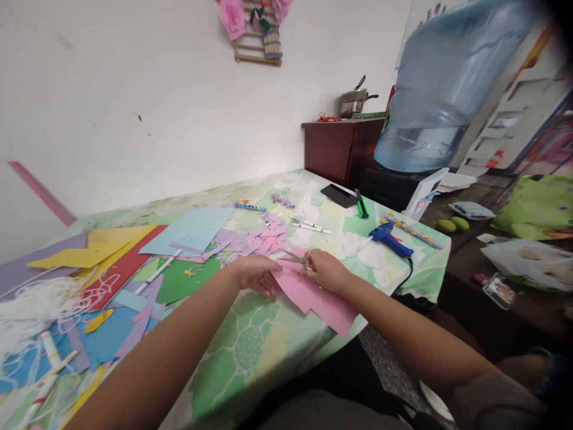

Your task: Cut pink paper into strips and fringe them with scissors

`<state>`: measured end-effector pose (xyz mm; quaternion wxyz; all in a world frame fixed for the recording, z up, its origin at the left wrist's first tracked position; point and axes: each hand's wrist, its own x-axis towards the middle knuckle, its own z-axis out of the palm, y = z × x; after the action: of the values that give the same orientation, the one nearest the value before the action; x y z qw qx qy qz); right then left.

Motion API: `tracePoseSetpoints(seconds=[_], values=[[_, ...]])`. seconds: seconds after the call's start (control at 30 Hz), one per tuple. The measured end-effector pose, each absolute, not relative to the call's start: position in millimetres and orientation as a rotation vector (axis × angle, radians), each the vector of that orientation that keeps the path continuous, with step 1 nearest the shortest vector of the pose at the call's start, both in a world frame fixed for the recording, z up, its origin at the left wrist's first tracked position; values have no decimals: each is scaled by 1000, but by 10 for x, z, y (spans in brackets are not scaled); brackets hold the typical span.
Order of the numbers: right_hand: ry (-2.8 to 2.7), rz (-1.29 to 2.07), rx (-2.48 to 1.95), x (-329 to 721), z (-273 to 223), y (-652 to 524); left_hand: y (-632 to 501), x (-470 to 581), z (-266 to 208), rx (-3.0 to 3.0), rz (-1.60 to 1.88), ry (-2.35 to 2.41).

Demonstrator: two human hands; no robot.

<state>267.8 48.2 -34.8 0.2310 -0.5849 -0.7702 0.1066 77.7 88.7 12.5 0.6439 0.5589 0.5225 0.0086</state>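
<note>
My right hand [327, 272] is closed around the handles of a pair of scissors [295, 258], whose blades point left at the upper edge of a pink sheet of paper [317, 301]. The blades look parted over the paper. My left hand [259, 273] pinches the sheet's left edge between thumb and fingers, close to the blade tips. The sheet has a stepped, cut lower edge and hangs toward the table's front edge. Just beyond my hands lies a heap of pink and purple paper scraps [264, 239].
A blue glue gun [390, 239] with a black cord rests at the right. Coloured sheets [188, 230] and white string [31, 316] cover the left side. Markers [311, 227], a dark phone [339, 195] and a green cutter [361, 206] lie farther back. A water bottle [430, 89] stands beyond.
</note>
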Motion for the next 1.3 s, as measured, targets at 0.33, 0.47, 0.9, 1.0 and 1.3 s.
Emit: tracePoseSetpoints(seconds=[0.33, 0.47, 0.9, 1.0, 1.3], values=[[-2096, 636, -1314, 2631, -139, 763, 696, 639, 31, 1178, 224, 1210], [-1978, 621, -1329, 2575, 68, 801, 557, 514, -19, 1147, 517, 1319], [-2006, 1002, -1264, 1921, 17, -209, 163, 248, 388, 1007, 1741, 1066], [-2032, 994, -1284, 1812, 7, -260, 69, 281, 436, 1077, 1770, 1113], [-2002, 970, -1280, 1676, 10, -277, -39, 340, 449, 1235, 1638, 1394]])
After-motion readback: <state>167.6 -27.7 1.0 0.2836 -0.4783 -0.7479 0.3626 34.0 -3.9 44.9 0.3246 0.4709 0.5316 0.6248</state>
